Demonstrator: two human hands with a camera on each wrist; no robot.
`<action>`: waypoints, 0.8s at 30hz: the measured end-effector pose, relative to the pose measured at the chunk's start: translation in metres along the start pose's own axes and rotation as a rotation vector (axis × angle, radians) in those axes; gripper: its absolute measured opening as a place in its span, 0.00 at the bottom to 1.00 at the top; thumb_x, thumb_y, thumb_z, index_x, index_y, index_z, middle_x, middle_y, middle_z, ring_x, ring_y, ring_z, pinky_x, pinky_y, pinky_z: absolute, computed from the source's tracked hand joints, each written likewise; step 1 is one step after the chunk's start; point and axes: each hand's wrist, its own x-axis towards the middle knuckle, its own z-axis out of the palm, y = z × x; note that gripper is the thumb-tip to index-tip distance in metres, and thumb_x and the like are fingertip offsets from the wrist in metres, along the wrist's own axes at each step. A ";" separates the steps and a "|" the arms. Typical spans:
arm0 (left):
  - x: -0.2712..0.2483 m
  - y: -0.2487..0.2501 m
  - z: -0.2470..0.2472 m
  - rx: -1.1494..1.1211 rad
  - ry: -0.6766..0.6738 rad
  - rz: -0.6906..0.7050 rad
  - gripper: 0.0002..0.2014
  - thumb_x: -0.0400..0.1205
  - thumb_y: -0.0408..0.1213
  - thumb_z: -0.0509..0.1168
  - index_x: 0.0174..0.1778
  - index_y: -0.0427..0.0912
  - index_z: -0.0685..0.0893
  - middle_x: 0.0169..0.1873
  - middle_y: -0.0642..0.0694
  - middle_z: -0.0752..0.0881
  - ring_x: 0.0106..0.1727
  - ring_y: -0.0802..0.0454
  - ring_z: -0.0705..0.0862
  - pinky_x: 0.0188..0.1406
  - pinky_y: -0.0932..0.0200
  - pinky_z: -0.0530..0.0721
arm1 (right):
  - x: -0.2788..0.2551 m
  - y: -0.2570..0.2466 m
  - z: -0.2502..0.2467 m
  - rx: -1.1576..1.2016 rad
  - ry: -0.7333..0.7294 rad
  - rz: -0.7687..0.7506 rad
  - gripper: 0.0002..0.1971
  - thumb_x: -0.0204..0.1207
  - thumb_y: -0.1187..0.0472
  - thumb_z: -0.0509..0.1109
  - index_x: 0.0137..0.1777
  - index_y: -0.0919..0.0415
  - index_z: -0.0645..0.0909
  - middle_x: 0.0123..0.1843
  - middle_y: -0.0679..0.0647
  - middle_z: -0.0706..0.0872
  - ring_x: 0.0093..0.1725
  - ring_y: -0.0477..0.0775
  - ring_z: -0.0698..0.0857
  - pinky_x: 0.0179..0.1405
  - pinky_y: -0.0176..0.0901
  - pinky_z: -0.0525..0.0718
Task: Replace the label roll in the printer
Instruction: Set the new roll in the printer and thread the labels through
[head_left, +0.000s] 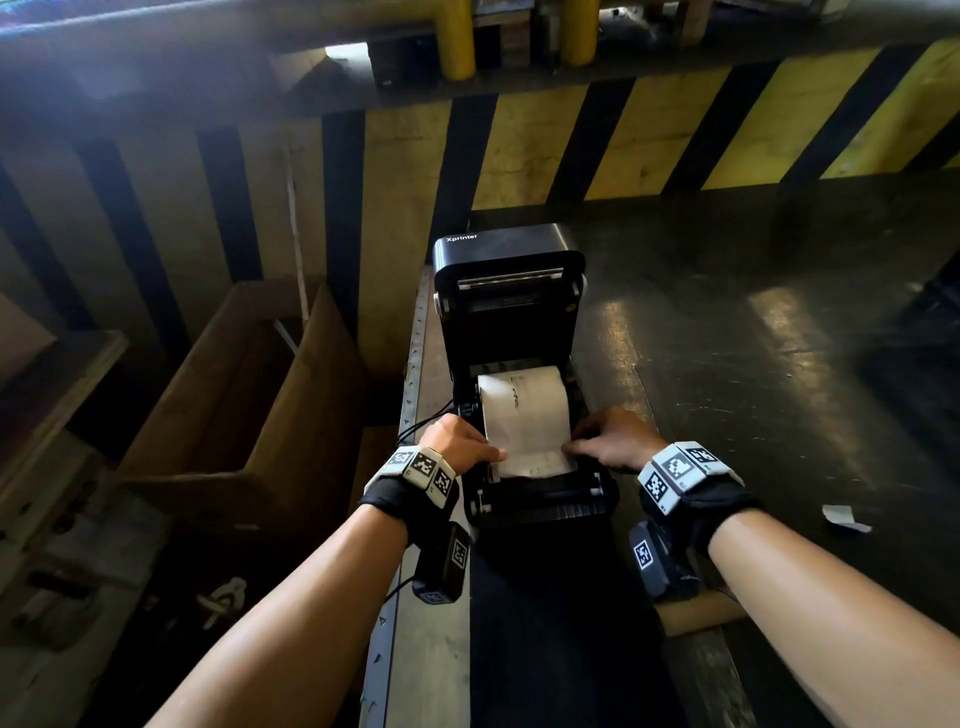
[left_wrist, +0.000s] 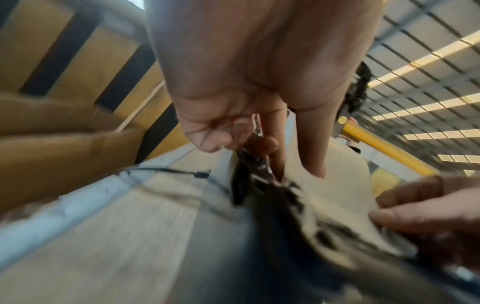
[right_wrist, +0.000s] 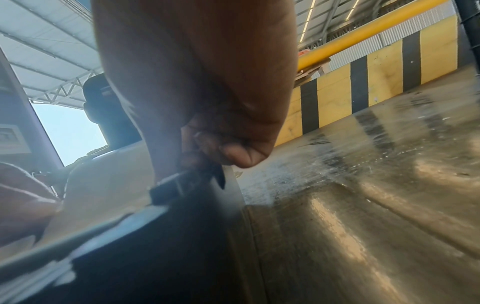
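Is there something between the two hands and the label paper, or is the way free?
Nothing visible stands between them. The printer lid is raised, and the left hand and right hand already touch the label paper at its left and right edges, near the front slot.

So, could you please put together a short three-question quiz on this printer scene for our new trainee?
1. True or false: the printer lid is shut.
2. Multiple choice: where is the label roll? A) in the cardboard box B) seated in the open printer C) on the floor
3. Short answer: what do the left hand and right hand touch?

Key:
1. False; it stands open.
2. B
3. The side edges of the label strip pulled forward from the roll, one hand on each side.
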 end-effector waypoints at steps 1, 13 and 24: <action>0.000 -0.002 0.001 -0.036 0.016 -0.011 0.13 0.70 0.46 0.76 0.43 0.40 0.92 0.32 0.49 0.86 0.33 0.56 0.82 0.29 0.66 0.75 | 0.001 -0.001 -0.001 -0.004 -0.014 0.011 0.15 0.71 0.54 0.74 0.55 0.59 0.87 0.58 0.59 0.90 0.57 0.56 0.86 0.55 0.39 0.79; -0.005 0.009 -0.001 0.234 0.059 0.007 0.14 0.68 0.48 0.76 0.42 0.41 0.90 0.45 0.40 0.90 0.40 0.47 0.84 0.38 0.60 0.79 | 0.001 -0.002 -0.001 -0.015 -0.001 0.023 0.14 0.69 0.54 0.75 0.53 0.58 0.89 0.54 0.59 0.91 0.50 0.54 0.87 0.49 0.38 0.80; -0.031 -0.002 0.021 0.466 0.034 0.437 0.14 0.78 0.46 0.68 0.57 0.49 0.87 0.54 0.44 0.81 0.58 0.46 0.80 0.60 0.50 0.80 | -0.001 -0.006 -0.002 -0.040 0.011 0.036 0.13 0.69 0.55 0.76 0.52 0.58 0.89 0.48 0.57 0.90 0.41 0.48 0.84 0.29 0.26 0.75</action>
